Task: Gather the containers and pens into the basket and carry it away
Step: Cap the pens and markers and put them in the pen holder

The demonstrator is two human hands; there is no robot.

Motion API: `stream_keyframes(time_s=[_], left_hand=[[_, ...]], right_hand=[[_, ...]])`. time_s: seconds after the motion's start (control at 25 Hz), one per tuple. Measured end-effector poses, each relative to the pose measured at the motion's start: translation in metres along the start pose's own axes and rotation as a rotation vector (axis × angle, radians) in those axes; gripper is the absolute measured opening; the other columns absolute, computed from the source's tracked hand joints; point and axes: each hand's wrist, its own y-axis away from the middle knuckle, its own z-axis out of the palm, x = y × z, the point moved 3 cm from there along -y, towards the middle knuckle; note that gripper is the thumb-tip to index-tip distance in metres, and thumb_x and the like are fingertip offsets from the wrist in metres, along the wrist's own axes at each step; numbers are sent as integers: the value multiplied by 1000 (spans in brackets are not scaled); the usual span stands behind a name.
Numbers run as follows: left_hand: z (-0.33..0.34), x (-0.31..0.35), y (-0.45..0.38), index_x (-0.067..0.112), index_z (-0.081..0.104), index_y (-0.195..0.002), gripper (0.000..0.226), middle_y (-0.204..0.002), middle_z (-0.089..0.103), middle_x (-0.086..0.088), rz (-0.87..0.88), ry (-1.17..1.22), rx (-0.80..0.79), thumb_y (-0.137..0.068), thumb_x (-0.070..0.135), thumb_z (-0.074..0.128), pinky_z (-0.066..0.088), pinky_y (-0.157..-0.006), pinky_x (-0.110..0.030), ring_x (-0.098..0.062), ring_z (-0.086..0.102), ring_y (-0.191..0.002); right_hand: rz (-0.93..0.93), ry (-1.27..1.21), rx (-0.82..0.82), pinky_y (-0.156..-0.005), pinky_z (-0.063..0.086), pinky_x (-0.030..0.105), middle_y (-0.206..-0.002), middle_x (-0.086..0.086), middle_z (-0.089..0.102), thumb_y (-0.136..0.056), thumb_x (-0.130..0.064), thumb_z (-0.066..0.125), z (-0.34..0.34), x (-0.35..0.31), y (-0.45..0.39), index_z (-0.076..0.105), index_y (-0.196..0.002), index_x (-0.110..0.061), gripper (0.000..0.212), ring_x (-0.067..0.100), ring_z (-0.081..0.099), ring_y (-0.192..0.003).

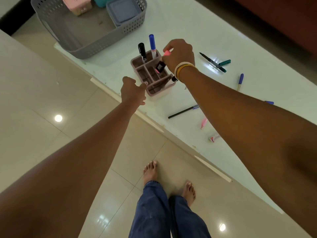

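Note:
A pink pen organiser (155,86) stands on the white table (188,23) with a black marker (142,52) and a blue marker (152,43) upright in it. My right hand (178,54) holds a pink highlighter (162,63) over a middle slot, tip down. My left hand (133,91) grips the organiser's near-left corner. The grey perforated basket (89,45) sits at the table's far left and holds a pink container (77,4), a teal one (99,1) and a lavender lidded box (122,12).
Loose pens lie on the table to the right: a green marker (212,62) with its cap (224,62), a blue-capped pen (240,82), a black pen (183,111), a pink pen (203,122) and a small tube (214,137). My bare feet stand on the tiled floor by the table edge.

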Motion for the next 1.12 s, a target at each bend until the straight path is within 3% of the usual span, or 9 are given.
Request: stream_keyframes(time_s=[0.12, 0.28, 0.44, 0.52, 0.64, 0.76, 0.88, 1.0, 1.12], left_hand=[[3, 3, -2, 10, 40, -123, 38, -99, 60, -11, -26, 63, -88, -94, 24, 60, 60, -58, -35, -26, 68, -67], [6, 1, -1, 14, 41, -123, 35, -100, 64, -12, -37, 76, -91, -95, 26, 58, 61, -62, -38, -29, 71, -71], [8, -2, 4, 14, 41, -126, 37, -110, 64, -15, -38, 67, -97, -97, 33, 54, 61, -62, -37, -28, 71, -71], [12, -5, 9, 14, 38, -129, 42, -116, 62, -17, -47, 59, -113, -97, 38, 52, 61, -62, -36, -27, 70, -69], [24, -11, 21, 13, 32, -133, 53, -122, 58, -17, -60, 33, -146, -95, 44, 52, 58, -57, -32, -23, 67, -64], [42, -18, 36, 12, 32, -123, 46, -123, 57, -18, -104, 62, -145, -95, 43, 52, 54, -46, -27, -22, 66, -60], [62, -22, 52, 9, 33, -123, 49, -121, 59, -16, -124, 73, -100, -94, 41, 55, 48, -36, -20, -20, 65, -55], [85, -23, 65, 7, 37, -118, 43, -114, 63, -15, -121, 33, -91, -93, 35, 58, 47, -38, -22, -20, 64, -55], [111, -22, 78, 8, 51, -99, 20, -103, 66, -12, -74, -57, -186, -93, 25, 58, 52, -40, -25, -18, 65, -54]], right_hand=[[25, 169, -67, -86, 52, 30, -115, 6, 65, -89, -20, 62, 13, 3, -6, 64, -112, -13, 24, 23, 63, -104], [45, 228, -114, -82, 54, 33, -110, 9, 65, -84, -27, 70, 19, 3, -12, 61, -112, -12, 32, 25, 65, -96], [97, 128, -162, -58, 44, 27, -76, -1, 55, -76, -52, 72, 16, 7, -18, 54, -78, -17, 39, 15, 53, -62], [153, 42, -139, -57, 40, 27, -71, -3, 49, -78, -59, 65, 7, 17, -17, 43, -68, -20, 46, 14, 47, -59], [324, -152, -50, -81, 53, 34, -97, 3, 67, -78, -56, 53, -6, 55, -17, 58, -91, -15, 43, 24, 65, -87], [510, -301, -3, -80, 55, 40, -99, 7, 70, -64, -46, 46, -9, 126, -20, 60, -96, -12, 49, 30, 69, -88], [637, -246, -14, -87, 57, 46, -108, 11, 69, -62, -38, 47, -27, 179, 3, 62, -111, -9, 59, 31, 69, -96], [695, -219, -52, -82, 59, 44, -101, 14, 71, -62, -31, 52, -46, 200, 49, 66, -102, -6, 49, 30, 70, -88], [708, -150, -93, -79, 60, 44, -98, 16, 71, -69, -31, 55, -57, 212, 86, 63, -96, -3, 40, 31, 71, -84]])
